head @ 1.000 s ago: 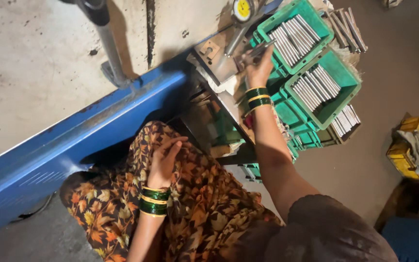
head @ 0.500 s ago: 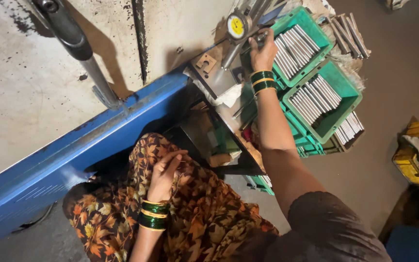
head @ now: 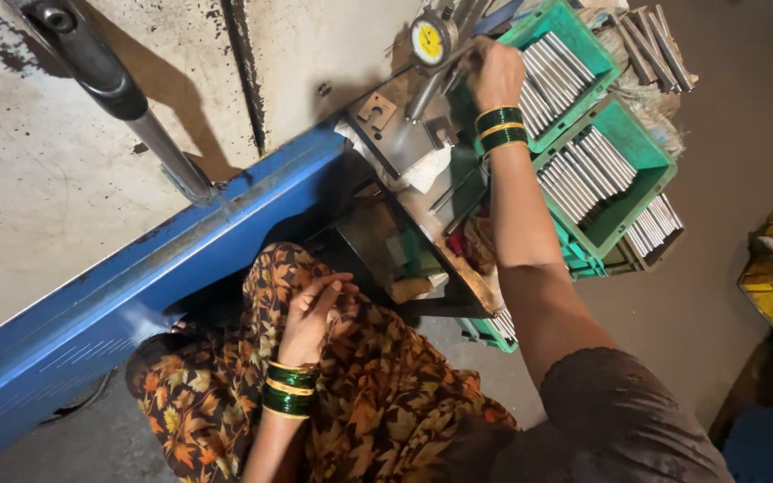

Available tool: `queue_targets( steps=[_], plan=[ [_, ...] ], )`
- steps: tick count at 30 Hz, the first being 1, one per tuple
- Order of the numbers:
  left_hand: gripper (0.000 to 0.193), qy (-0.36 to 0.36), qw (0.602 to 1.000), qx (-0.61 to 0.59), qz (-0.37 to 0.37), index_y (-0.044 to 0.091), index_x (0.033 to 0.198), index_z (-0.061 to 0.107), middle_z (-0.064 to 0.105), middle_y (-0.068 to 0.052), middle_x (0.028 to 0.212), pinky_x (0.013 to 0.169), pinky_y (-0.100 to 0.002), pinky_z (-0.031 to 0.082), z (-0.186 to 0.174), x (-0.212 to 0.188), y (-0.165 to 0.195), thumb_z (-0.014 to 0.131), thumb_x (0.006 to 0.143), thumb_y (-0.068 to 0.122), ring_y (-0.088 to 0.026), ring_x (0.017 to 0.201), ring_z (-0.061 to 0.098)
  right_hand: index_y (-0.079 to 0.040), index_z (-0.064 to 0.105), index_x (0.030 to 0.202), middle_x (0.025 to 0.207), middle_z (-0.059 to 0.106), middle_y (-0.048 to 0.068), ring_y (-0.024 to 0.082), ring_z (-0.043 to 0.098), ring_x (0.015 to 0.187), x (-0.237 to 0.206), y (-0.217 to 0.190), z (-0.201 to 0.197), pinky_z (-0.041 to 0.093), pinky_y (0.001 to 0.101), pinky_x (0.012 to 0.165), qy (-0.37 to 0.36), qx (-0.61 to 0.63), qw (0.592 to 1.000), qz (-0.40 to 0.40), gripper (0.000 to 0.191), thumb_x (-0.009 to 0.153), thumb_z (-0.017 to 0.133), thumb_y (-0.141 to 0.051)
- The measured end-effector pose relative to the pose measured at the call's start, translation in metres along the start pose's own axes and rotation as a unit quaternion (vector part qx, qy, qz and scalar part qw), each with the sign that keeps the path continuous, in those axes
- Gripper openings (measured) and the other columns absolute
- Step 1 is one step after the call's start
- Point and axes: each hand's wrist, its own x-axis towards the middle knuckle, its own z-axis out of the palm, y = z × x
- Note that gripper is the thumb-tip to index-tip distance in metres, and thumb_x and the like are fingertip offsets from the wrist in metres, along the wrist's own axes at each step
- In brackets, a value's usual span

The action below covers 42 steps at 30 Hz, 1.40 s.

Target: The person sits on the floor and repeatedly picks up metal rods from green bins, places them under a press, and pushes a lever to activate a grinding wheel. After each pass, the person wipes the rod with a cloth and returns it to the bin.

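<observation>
1 right hand [head: 496, 73] grips beside the dial gauge [head: 430, 40] (yellow-faced).

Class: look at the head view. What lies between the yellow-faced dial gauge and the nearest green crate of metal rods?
In the head view, the right hand sits between the dial gauge and the green crate, closed near the gauge stem.

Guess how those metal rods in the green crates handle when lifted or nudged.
The metal rods look straight and stiff, probably heavy for their size. Round and smooth, they would likely roll or slip once loose. Packed side by side in the green crate, they seem held from rolling.
</observation>
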Motion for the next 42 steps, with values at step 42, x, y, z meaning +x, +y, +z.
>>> queue_targets(
  steps=[42],
  plan=[
    [0.024,-0.155,0.971,0.179,0.026,-0.001,0.12,0.071,0.075,-0.006,0.103,0.08,-0.026,0.055,0.126,-0.043,-0.04,0.058,0.106,0.013,-0.011,0.091,0.067,-0.019,0.078,0.099,0.114,0.072,0.012,0.036,0.067,0.098,-0.244,0.004,-0.073,0.056,0.0461,0.075,-0.139,-0.027,0.988,-0.069,0.039,0.067,0.066,0.001]
  ],
)
